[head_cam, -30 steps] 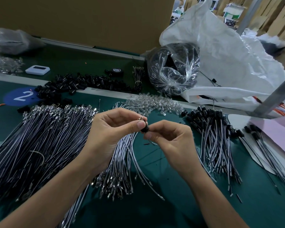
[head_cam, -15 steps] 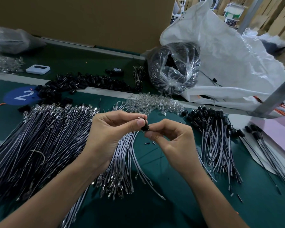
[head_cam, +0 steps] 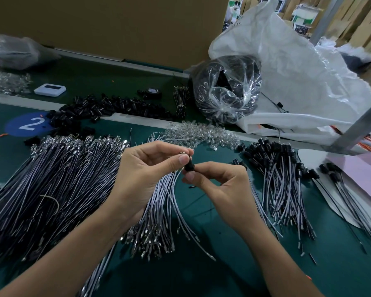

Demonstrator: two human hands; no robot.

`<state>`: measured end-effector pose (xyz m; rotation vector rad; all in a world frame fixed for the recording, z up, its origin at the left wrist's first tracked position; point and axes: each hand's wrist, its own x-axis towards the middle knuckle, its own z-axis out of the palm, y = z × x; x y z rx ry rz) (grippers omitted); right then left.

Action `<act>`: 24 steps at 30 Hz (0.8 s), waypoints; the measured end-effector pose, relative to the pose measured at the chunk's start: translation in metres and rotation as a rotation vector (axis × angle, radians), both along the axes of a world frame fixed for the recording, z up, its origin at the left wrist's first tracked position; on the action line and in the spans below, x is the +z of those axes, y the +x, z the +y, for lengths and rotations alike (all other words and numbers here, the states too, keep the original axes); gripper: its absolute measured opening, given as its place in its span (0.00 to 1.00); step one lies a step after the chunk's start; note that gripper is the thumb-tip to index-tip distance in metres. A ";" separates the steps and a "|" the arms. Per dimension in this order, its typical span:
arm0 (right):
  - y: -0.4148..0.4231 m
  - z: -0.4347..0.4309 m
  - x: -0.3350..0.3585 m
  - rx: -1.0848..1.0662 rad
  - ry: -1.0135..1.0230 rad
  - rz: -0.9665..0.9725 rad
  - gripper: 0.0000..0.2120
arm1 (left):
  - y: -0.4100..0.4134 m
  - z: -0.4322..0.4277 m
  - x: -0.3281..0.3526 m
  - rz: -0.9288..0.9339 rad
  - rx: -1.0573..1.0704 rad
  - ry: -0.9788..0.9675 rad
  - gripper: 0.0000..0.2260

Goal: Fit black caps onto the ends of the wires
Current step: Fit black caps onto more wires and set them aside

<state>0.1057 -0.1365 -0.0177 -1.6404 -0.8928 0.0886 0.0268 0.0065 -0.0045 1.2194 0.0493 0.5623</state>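
Note:
My left hand point(head_cam: 144, 176) grips a bundle of grey wires point(head_cam: 159, 213) and pinches one wire's metal end between thumb and forefinger. My right hand point(head_cam: 219, 187) pinches a small black cap point(head_cam: 189, 166) that sits right against that wire end. The two hands meet over the middle of the green mat. A big fan of uncapped wires point(head_cam: 51, 179) lies at the left. Capped wires point(head_cam: 281, 168) lie in a pile at the right. Loose black caps point(head_cam: 107, 108) are heaped at the back left.
A heap of clear plastic parts point(head_cam: 204, 136) lies just beyond my hands. A clear bag of black parts point(head_cam: 227, 91) and a large white sack point(head_cam: 298, 78) stand at the back right. A metal post point(head_cam: 360, 127) slants at the right; pink paper point(head_cam: 364, 176) lies beneath more capped wires.
Both hands have stayed in place; my right fingers have shifted slightly on the black cap against the wire end.

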 end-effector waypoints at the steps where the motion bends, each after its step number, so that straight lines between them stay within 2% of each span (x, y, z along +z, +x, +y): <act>1: 0.000 0.000 0.000 0.007 0.003 -0.005 0.03 | 0.000 0.000 0.000 -0.004 -0.011 0.001 0.08; 7: 0.003 -0.001 -0.002 0.015 0.062 0.008 0.04 | -0.001 -0.001 -0.001 0.068 -0.159 0.055 0.19; 10: 0.005 -0.002 -0.004 0.016 0.071 0.020 0.05 | 0.000 -0.003 -0.004 0.105 -0.149 0.135 0.15; 13: 0.005 -0.002 -0.005 0.028 0.075 0.019 0.06 | 0.000 -0.005 -0.006 0.069 -0.124 0.126 0.11; 24: 0.002 -0.002 -0.003 0.011 0.104 -0.005 0.07 | 0.002 -0.007 -0.006 -0.026 -0.048 0.142 0.11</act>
